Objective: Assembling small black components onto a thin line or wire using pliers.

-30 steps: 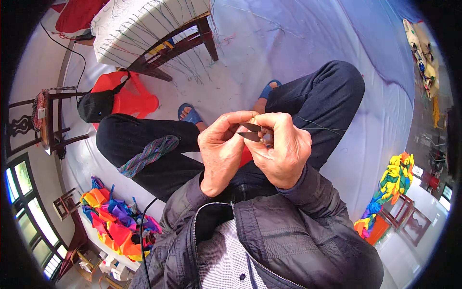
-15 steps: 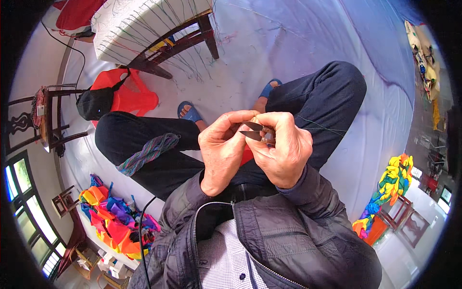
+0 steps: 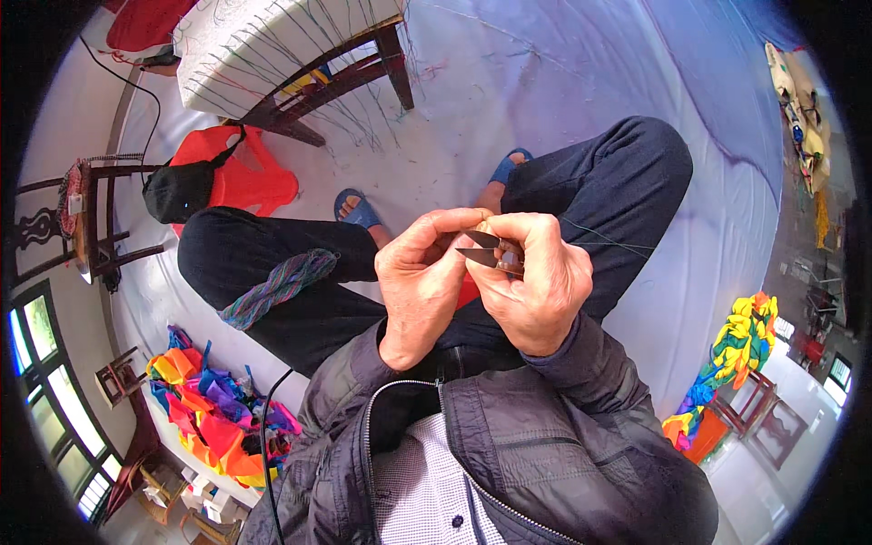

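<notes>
Above my lap my left hand (image 3: 420,282) and my right hand (image 3: 536,282) meet at the fingertips. My right hand is closed round a pair of thread snips (image 3: 483,256), whose dark blades stick out toward the left hand, a little apart. Thumb and forefinger of the left hand are pinched at the tips; what lies between them is too small to make out. Both forefingers touch or almost touch at the top. A thin thread (image 3: 607,238) runs across my right thigh. On my left thigh lies a twisted hank of multicoloured yarn (image 3: 280,289).
A white board with many threads (image 3: 245,54) rests on a wooden chair (image 3: 397,68) ahead. A red bag (image 3: 250,173) and a black cap (image 3: 177,193) are by my left knee. Colourful cloth piles lie at left (image 3: 218,413) and right (image 3: 740,345). A black cable (image 3: 265,445) passes my left side.
The snips have shifted very slightly to the right in my right hand. Both hands stay in the same pinched pose; the view has tilted a touch.
</notes>
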A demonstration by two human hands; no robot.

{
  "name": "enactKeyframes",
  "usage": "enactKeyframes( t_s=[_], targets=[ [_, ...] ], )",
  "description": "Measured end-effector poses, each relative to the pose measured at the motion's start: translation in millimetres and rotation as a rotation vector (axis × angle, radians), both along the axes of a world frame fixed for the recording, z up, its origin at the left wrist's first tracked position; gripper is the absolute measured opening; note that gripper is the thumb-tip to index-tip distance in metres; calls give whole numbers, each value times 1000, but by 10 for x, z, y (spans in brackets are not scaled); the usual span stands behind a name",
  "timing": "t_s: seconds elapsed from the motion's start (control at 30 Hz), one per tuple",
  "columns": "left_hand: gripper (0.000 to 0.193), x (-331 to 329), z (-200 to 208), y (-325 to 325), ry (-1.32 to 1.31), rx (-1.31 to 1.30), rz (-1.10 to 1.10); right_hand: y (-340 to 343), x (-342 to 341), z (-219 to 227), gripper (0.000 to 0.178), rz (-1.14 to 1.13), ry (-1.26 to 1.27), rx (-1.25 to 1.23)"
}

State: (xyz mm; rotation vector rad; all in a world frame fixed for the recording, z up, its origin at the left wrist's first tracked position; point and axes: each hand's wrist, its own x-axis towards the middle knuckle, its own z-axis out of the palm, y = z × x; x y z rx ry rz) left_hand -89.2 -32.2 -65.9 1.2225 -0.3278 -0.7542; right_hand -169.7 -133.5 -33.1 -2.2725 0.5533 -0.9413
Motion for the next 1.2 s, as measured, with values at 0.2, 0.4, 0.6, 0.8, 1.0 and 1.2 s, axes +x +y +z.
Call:
enactKeyframes(
  t_s=[0.2, 0.4, 0.6, 0.8, 1.0, 1.2],
  targets=[
    [22, 2, 24, 2, 6, 1, 2, -1, 4, -15, 32, 1, 1, -6],
    [22, 5, 16, 1, -12, 7, 6, 2, 10, -2, 33, 5, 7, 15],
    [23, 1, 1, -9, 9, -10, 20, -8, 23, 10, 33, 8, 1, 13],
    [24, 1, 9, -9, 3, -12, 26, -5, 33, 10, 31, -1, -3, -7],
    [25, 8, 34, -9, -51, 15, 25, 7, 41, 19, 30, -4, -11, 0],
    [26, 9, 42, -24, -62, 3, 43, -4, 38, 27, 31, 8, -11, 2]
  ],
)
